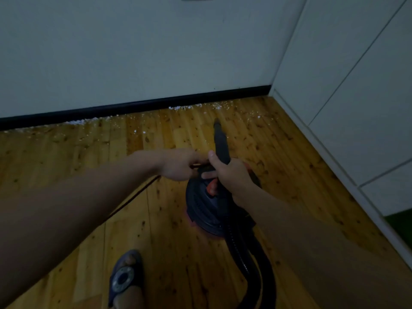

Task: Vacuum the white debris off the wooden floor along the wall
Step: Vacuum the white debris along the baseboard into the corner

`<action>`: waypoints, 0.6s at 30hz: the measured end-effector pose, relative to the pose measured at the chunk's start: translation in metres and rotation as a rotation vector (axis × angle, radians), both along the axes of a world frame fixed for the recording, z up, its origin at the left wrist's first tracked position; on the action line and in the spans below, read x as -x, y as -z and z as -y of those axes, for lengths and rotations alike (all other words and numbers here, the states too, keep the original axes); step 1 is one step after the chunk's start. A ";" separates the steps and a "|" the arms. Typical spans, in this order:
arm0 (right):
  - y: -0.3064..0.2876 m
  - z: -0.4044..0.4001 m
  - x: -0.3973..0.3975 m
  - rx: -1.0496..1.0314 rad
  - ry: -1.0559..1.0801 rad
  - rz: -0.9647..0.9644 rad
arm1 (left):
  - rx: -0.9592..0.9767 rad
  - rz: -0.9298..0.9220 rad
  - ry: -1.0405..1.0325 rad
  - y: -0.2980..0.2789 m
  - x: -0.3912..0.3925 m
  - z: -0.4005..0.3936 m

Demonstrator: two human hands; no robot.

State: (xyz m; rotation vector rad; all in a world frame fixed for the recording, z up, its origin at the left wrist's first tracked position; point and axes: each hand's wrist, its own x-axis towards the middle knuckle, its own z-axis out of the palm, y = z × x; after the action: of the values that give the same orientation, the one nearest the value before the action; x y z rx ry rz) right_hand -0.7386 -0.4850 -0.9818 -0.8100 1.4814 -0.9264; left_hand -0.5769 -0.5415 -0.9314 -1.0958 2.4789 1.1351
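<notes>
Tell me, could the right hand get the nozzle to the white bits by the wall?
Probably yes. The right hand grips the nozzle, which points at the white bits along the wall; only bare floor lies between.

left hand (pixel 181 165): arm outstretched, fingers curled, pinching | right hand (pixel 231 172): fingers wrapped, thumb up

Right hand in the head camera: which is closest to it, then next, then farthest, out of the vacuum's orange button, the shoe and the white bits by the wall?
From the right hand:
1. Orange button, just below-left of it on the vacuum.
2. White bits, up ahead along the black baseboard.
3. Shoe, bottom left, nearest the camera.
</notes>
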 end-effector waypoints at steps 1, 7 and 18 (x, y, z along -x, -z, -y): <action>-0.001 0.000 0.000 0.005 0.004 0.020 | 0.073 0.010 0.042 0.005 0.008 -0.004; -0.012 0.008 0.001 -0.064 0.032 0.008 | 0.233 -0.184 -0.075 0.023 0.000 -0.025; -0.005 0.026 0.021 -0.085 0.093 -0.151 | -0.202 -0.032 -0.225 0.077 -0.090 -0.021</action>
State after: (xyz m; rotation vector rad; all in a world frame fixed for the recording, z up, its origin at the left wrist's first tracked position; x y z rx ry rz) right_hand -0.7595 -0.5111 -0.9772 -0.7685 1.6905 -0.8802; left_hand -0.4869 -0.5202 -1.0089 -1.3287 2.2447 1.4386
